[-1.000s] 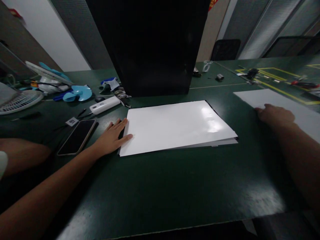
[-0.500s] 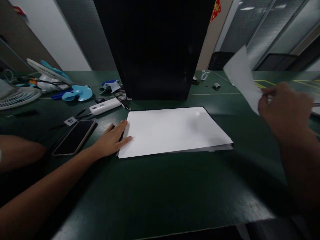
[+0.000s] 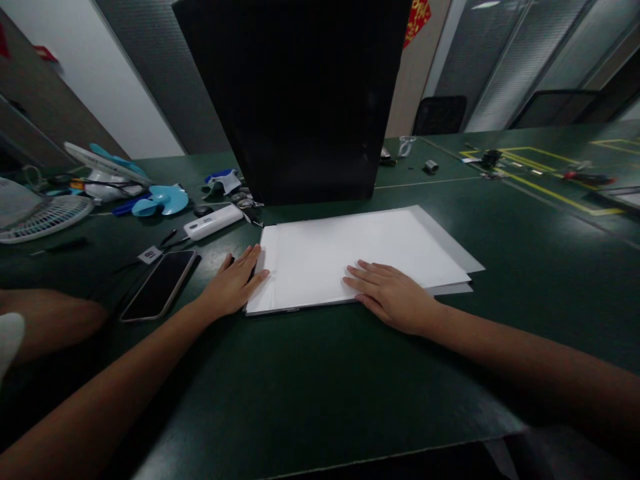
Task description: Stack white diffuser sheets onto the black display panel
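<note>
White sheets of paper lie stacked in front of me on the dark green table. The top sheet is turned slightly, and the corners of sheets under it stick out at the right. My left hand rests flat at the stack's left edge, fingers apart and thumb on the paper. Near the front edge of the stack, my right hand lies flat on the top sheet with its fingers stretched out. Neither hand grips anything.
A black panel stands upright behind the paper. To the left are a phone, a white power bank-like device, blue fan blades and a white fan grille. Another person's arm rests at the left edge.
My right hand has come down from the upper right, where it held a loose sheet, and now lies flat on the stack with a sheet newly on top. My left hand stays at the left edge.
</note>
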`<state>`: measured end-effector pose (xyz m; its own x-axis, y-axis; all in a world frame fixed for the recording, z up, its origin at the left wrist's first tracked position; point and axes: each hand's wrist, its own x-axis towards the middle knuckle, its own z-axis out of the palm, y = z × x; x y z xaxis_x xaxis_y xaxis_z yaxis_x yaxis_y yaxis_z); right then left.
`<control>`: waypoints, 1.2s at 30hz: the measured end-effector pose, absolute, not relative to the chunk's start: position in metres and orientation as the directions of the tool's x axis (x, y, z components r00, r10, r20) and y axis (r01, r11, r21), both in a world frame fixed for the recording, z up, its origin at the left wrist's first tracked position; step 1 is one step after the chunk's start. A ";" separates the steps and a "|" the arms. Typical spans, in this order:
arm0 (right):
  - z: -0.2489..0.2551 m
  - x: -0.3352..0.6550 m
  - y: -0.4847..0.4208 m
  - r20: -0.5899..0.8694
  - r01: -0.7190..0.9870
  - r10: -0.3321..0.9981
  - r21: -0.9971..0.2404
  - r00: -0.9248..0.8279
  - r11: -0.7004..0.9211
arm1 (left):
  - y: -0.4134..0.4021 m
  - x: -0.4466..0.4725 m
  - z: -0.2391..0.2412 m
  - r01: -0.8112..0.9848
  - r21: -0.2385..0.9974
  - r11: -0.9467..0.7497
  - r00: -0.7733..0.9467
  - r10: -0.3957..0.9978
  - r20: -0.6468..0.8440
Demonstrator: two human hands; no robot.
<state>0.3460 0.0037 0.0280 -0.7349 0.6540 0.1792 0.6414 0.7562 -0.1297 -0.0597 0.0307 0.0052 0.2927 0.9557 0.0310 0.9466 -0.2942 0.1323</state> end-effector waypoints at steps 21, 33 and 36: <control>0.054 0.435 0.071 0.152 1.000 0.988 -0.005 0.006 -0.006 | 0.030 -0.052 0.014 0.918 0.104 -0.382 0.386 0.922 -0.024; 0.038 0.472 0.117 -0.045 0.926 0.974 -0.302 0.222 -0.225 | 0.029 -0.042 0.014 0.932 0.085 -0.352 0.357 0.933 -0.052; 0.041 0.478 0.125 -0.101 0.872 0.956 -0.395 0.274 -0.291 | 0.028 -0.039 0.016 0.938 0.090 -0.336 0.343 0.937 -0.073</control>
